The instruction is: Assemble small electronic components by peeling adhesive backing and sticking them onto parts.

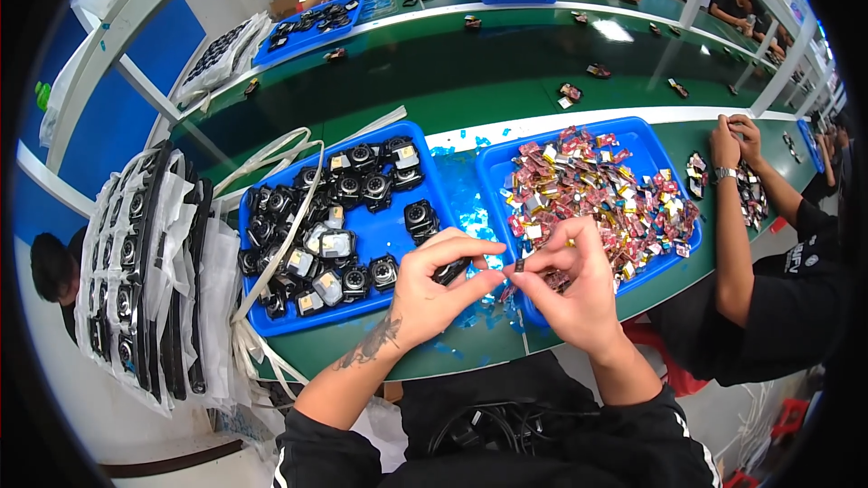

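My left hand (440, 285) is curled around a dark watch case (451, 270), mostly hidden by the fingers. My right hand (573, 285) pinches a small dark piece (519, 266) between thumb and forefinger, too small to make out. The fingertips of both hands nearly meet. To the left, a blue tray (432, 150) holds many black watch cases (348, 188), some showing pale square inner parts. Just beyond my right hand, a second blue tray (640, 126) is heaped with small reddish circuit boards (579, 185) with silvery pieces attached.
Blue film scraps (472, 208) litter the green table between the trays. At left rise stacked trays of watch parts (136, 253), with white straps (271, 282) beside them. A green conveyor belt (407, 63) carries scattered parts. A co-worker's hands (734, 140) work at right; others sit opposite.
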`<state>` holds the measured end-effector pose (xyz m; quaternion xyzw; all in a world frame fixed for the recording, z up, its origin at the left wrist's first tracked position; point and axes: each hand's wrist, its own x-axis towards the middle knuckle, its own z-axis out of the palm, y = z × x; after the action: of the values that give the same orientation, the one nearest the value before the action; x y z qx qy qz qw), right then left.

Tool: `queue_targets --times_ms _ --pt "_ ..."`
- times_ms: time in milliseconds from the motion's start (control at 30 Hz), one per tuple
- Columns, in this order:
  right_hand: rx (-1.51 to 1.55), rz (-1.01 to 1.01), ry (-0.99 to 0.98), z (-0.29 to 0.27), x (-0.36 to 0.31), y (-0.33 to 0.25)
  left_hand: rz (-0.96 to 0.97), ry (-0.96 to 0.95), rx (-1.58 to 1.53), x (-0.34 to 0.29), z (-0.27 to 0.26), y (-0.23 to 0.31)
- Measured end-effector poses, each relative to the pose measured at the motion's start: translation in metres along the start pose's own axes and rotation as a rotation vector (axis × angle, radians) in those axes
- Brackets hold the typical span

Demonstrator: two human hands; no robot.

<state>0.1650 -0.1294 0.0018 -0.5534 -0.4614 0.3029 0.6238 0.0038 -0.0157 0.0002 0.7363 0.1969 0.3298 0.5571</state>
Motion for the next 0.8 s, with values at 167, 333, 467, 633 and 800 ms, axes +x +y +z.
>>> queue_targets --times_ms 167,333,467,633,800 --pt "-0.276 -0.024 -0.137 0.003 -0.002 -0.004 0.035 -0.07 -0.04 -0.001 0.001 -0.005" --pt "0.115 0.127 -0.279 -0.003 -0.001 -0.006 -0.149 -0.183 -0.32 0.0 -0.004 -0.003" --pt "0.222 0.172 -0.182 -0.002 -0.006 -0.001 -0.245 -0.219 -0.346 0.0 -0.005 0.003" --pt "0.164 0.181 -0.064 -0.001 -0.003 -0.007 -0.532 -0.147 -0.674 -0.002 -0.004 0.001" --pt "0.582 0.335 -0.009 -0.003 -0.001 0.004 -0.518 -0.041 -0.788 0.002 -0.009 -0.005"
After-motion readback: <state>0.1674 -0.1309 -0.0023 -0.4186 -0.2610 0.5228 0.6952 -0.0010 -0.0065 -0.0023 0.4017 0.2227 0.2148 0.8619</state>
